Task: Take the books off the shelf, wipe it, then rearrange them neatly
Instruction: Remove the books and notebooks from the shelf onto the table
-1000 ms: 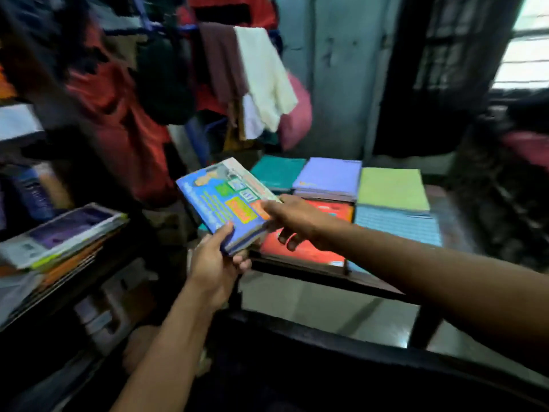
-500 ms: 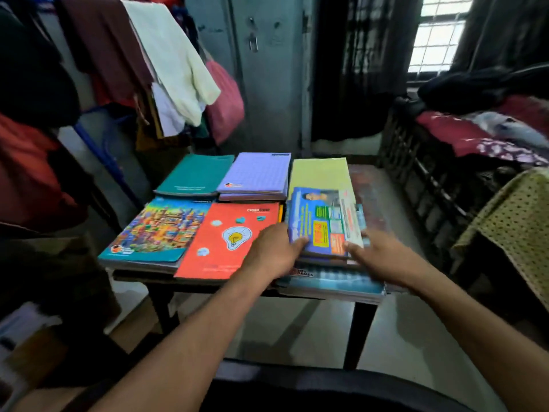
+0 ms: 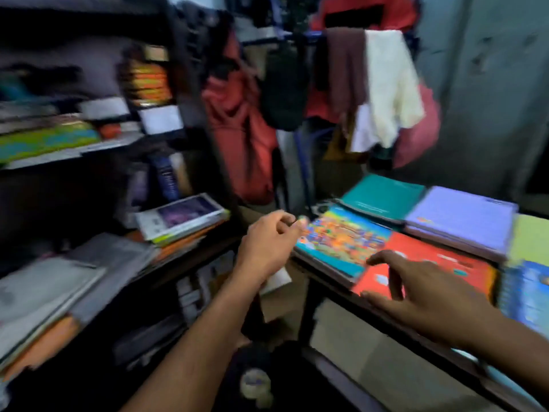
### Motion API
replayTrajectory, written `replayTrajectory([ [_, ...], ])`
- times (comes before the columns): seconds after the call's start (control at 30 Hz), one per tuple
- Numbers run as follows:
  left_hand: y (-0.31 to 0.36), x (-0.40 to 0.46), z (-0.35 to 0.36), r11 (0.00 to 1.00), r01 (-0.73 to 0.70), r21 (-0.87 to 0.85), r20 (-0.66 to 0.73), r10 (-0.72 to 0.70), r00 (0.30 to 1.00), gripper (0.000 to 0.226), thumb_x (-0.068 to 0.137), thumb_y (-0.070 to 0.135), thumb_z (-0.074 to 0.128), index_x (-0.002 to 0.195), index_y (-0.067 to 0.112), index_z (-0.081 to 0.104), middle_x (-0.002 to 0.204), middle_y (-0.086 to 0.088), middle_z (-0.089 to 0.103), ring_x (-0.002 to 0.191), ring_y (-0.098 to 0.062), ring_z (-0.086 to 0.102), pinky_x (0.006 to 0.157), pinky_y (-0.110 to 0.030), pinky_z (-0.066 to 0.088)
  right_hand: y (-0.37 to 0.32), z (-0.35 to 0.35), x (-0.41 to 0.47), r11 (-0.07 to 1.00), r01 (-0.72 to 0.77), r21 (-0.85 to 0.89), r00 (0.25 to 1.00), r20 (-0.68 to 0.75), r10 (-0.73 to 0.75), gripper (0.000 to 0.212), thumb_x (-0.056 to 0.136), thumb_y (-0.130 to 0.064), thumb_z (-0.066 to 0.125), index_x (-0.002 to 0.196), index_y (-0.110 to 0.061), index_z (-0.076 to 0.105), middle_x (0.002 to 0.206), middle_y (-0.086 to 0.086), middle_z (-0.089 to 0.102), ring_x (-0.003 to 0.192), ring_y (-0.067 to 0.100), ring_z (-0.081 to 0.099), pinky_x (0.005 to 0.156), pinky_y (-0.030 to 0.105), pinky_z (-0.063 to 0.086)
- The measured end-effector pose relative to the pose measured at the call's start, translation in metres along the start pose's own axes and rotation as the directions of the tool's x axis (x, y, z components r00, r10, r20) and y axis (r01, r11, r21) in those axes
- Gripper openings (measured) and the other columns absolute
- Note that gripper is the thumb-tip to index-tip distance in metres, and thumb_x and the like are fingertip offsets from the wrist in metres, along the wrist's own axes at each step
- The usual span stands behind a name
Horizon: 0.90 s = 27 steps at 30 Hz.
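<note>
my left hand [image 3: 269,243] hangs in the air between the shelf [image 3: 184,263] and the table [image 3: 395,328], fingers loosely curled with thumb and forefinger tips close together; the blur keeps me from telling whether anything small sits between them. my right hand [image 3: 427,288] is out over the near edge of the table, fingers spread apart and straight, holding nothing, the fingertips over the red book [image 3: 439,257]; i cannot tell whether they touch it.

books already lie flat on the table in rows. the colourful picture book [image 3: 341,236] sits at the near left corner, the red book just beside it on its right, and a blue book [image 3: 525,289] past that at the frame edge. behind them lie a teal book [image 3: 383,196], a lilac book [image 3: 463,218] on a small stack, and a yellow-green one [image 3: 531,242], edges touching or nearly so.

the shelf on my left is dark and holds more books: a stack topped by a white-and-purple cover [image 3: 184,214] on the middle board, grey and orange books [image 3: 50,295] lying flat nearer me, a green one [image 3: 44,142] on the upper board, and orange spines [image 3: 148,81] stacked higher up. all of it is blurred.

behind the table clothes hang on a rack: a red garment [image 3: 237,132], a dark brown one [image 3: 344,69] and a cream one [image 3: 389,84].
</note>
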<state>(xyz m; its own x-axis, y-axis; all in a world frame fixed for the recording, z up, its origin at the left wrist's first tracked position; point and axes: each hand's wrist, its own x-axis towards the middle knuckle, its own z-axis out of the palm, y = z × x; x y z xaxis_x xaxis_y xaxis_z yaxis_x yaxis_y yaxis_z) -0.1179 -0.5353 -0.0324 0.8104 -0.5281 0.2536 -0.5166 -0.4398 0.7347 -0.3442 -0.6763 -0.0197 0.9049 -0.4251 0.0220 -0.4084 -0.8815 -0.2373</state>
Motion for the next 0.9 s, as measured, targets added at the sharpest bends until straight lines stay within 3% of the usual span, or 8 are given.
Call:
replayTrajectory([
  [0.1,-0.07,0.008,-0.056,0.981,0.124,-0.151,-0.123,-0.143,0.982,0.042,0.073,0.068,0.059,0.089,0.03,0.069,0.065,0.012,0.06,0.079,-0.026,0.069,0.079,-0.049,0.058,-0.065,0.027,0.077,0.975,0.202,0.091,0.979,0.019,-0.204,0.05,0.087,-0.067,0.058,0.127,-0.041,0.044,0.096,-0.016,0.062,0.095,0.012,0.063,0.081,0.034,0.048],
  [0.2,-0.126,0.011,-0.075,0.915,0.213,-0.342,-0.191,-0.289,0.938,0.02,0.084,0.045,0.07,0.085,0.025,0.067,0.075,0.006,0.067,0.082,-0.028,0.071,0.081,-0.058,0.058,-0.117,0.054,0.151,0.928,0.232,0.29,0.971,-0.007,-0.24,0.047,0.088,-0.055,0.067,0.125,-0.032,0.049,0.101,-0.006,0.068,0.098,0.018,0.066,0.087,0.036,0.051],
  [0.3,-0.16,0.009,-0.086,0.989,0.151,0.012,-0.419,-0.132,0.898,0.026,0.079,0.041,0.07,0.102,0.028,0.069,0.103,0.001,0.068,0.098,-0.026,0.066,0.09,-0.046,0.056,-0.161,0.073,0.206,0.895,0.282,0.345,0.959,-0.065,-0.277,0.053,0.09,-0.041,0.07,0.134,-0.022,0.048,0.117,-0.001,0.066,0.111,0.021,0.062,0.09,0.032,0.047],
  [0.37,-0.173,0.015,-0.099,0.901,0.124,0.415,-0.486,0.105,0.868,0.042,0.079,0.033,0.078,0.118,0.024,0.067,0.119,-0.001,0.062,0.111,-0.029,0.056,0.094,-0.045,0.051,-0.183,0.09,0.235,0.889,0.237,0.392,0.971,-0.064,-0.23,0.05,0.091,-0.036,0.071,0.132,-0.019,0.048,0.104,-0.003,0.064,0.103,0.02,0.062,0.08,0.029,0.044],
  [0.43,-0.182,0.029,-0.116,0.786,0.127,0.606,-0.389,0.152,0.909,0.061,0.078,0.04,0.081,0.133,0.029,0.058,0.137,0.002,0.055,0.126,-0.027,0.047,0.1,-0.047,0.045,-0.197,0.107,0.259,0.83,0.098,0.549,0.993,0.006,-0.121,0.044,0.091,-0.033,0.072,0.127,-0.019,0.051,0.092,-0.004,0.064,0.093,0.018,0.065,0.082,0.037,0.053],
  [0.57,-0.207,0.069,-0.142,0.741,0.105,0.664,-0.089,-0.062,0.994,0.083,0.079,0.061,0.074,0.151,0.039,0.038,0.152,0.006,0.045,0.135,-0.025,0.04,0.109,-0.041,0.038,-0.214,0.139,0.282,0.541,-0.142,0.829,0.985,0.173,-0.006,0.043,0.097,-0.013,0.066,0.136,-0.009,0.05,0.09,0.006,0.062,0.088,0.023,0.067,0.083,0.049,0.061],
  [0.77,-0.222,0.089,-0.159,0.762,-0.006,0.647,-0.003,0.011,1.0,0.062,0.086,0.064,0.067,0.141,0.039,0.055,0.138,0.004,0.058,0.122,-0.026,0.05,0.102,-0.036,0.044,-0.22,0.161,0.276,0.605,-0.088,0.792,0.996,0.075,0.047,0.039,0.097,-0.017,0.063,0.135,-0.015,0.053,0.09,-0.002,0.063,0.08,0.019,0.063,0.077,0.039,0.055],
  [0.9,-0.219,0.092,-0.161,0.673,-0.083,0.735,0.0,0.123,0.992,0.047,0.099,0.055,0.052,0.138,0.029,0.056,0.123,-0.005,0.068,0.11,-0.03,0.062,0.086,-0.037,0.048,-0.229,0.158,0.276,0.587,-0.084,0.805,0.996,0.066,0.053,0.036,0.098,-0.019,0.064,0.133,-0.018,0.054,0.094,-0.003,0.062,0.092,0.017,0.063,0.087,0.038,0.054],
])
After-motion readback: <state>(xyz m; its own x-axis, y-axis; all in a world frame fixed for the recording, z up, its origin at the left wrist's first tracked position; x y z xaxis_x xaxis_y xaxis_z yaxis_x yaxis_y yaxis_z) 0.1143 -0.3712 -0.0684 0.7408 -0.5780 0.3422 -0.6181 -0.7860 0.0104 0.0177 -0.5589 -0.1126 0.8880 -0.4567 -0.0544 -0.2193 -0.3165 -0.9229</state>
